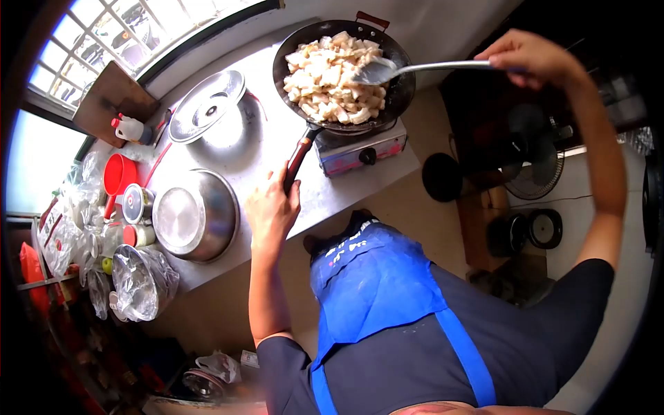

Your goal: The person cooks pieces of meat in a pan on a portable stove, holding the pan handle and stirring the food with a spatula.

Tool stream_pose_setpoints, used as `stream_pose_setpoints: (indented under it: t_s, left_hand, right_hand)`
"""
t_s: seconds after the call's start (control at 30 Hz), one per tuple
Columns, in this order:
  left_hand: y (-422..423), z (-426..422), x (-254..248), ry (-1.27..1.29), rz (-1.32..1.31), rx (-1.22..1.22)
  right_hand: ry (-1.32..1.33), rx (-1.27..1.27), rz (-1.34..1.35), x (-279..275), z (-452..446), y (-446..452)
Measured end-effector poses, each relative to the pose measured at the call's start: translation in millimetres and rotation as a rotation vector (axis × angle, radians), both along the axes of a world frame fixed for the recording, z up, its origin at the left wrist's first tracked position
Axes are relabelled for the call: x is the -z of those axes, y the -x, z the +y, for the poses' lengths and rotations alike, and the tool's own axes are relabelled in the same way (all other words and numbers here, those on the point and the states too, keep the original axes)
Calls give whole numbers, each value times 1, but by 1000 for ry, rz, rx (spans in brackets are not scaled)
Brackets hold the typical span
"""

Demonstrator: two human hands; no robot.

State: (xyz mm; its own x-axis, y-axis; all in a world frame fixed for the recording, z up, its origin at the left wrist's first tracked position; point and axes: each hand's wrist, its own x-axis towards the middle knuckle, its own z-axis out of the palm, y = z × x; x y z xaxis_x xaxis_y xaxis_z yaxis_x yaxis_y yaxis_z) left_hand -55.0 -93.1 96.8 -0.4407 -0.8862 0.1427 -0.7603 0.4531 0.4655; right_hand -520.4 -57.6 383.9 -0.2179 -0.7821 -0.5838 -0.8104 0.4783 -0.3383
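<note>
A dark wok [404, 66] sits on a portable gas stove [361, 149], heaped with pale chopped pieces of food [328, 76]. My left hand [272, 204] is closed around the wok's wooden handle [299, 162], near its end. In my right hand [529, 61], held out beyond the wok's right side, is the long handle of a metal spatula [443, 66]. The spatula's broad head rests against the right part of the food heap, and the lower edge of the head is partly hidden among the pieces.
Left of the stove are a metal lid [225, 90], an upturned steel pot [181, 214], a red dipper [120, 173], jars and plastic bags [76, 228]. A wooden board [114, 104] leans by the window. A fan [536, 169] stands on the right.
</note>
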Motion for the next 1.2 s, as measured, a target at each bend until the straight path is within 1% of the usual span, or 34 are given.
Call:
stream_pose_setpoints:
  t_s: [0.03, 0.07, 0.1, 0.17, 0.2, 0.23, 0.27, 0.3, 0.37, 0.43, 0.5, 0.57, 0.63, 0.7, 0.77, 0.8, 0.83, 0.9, 0.93, 0.97, 1.03, 1.1, 1.2]
  left_hand:
    - [1, 2, -1, -4, 3, 1]
    - [4, 3, -5, -4, -5, -1]
    - [5, 2, -7, -5, -12, -3]
    - [2, 0, -7, -21, -20, 4]
    - [-2, -1, -5, -25, 31, 38]
    - [-5, -3, -3, -29, 77, 73]
    - [-7, -5, -2, -30, 76, 73]
    - [-7, -7, -1, -76, 108, 72]
    - [-6, -8, 2, -138, 137, 70]
    - [-5, -8, -1, -208, 138, 36]
    - [-5, -9, -1, -231, 127, 25]
    - [-5, -9, -1, -257, 93, 21]
    - [-5, -13, -6, -223, 91, 47]
    - [-5, -15, -6, -199, 121, 73]
    - [-6, -13, -9, -248, 84, 44]
    - [-5, -13, -9, -242, 86, 52]
    - [-4, -12, -7, -208, 104, 60]
    - [-7, -15, -5, -145, 122, 78]
    - [-8, -15, -2, -176, 107, 80]
    - [-9, -14, 0, -208, 90, 80]
    - [-9, -13, -4, -216, 96, 80]
    - [-7, -14, -7, -258, 52, 65]
    - [-6, -11, -4, -264, 110, 31]
  right_hand:
    - [-15, -23, -51, -17, -16, 6]
    - [-73, -64, -45, -30, -32, 7]
    - [-233, -49, 27, -50, -50, -9]
    - [-529, 34, 66, -68, -82, -25]
    - [-533, 36, 69, -65, -95, -31]
    - [-598, 37, 79, -59, -108, -36]
    - [-660, 36, 89, -53, -118, -38]
    - [-662, 34, 88, -44, -126, -35]
    - [-753, 53, -37, -16, -140, -27]
    - [-770, 90, -70, 12, -139, -35]
    - [-462, 144, 83, 40, -111, -69]
    - [-373, 183, -2, 70, -77, -75]
    - [-332, 207, -69, 92, -54, -82]
    - [-183, 169, -117, 129, -38, -84]
    - [1, 101, -93, 164, -25, -88]
    - [83, 2, -29, 178, -23, -88]
    - [138, -23, -30, 191, -18, -89]
    - [212, 31, -76, 208, -15, -97]
    - [176, 158, -171, 207, -13, -102]
    - [70, 457, -494, 201, -10, -104]
    - [45, 665, -621, 218, -7, -106]
    - [97, 788, -826, 224, -3, -112]
    - [225, 760, -942, 245, 8, -115]
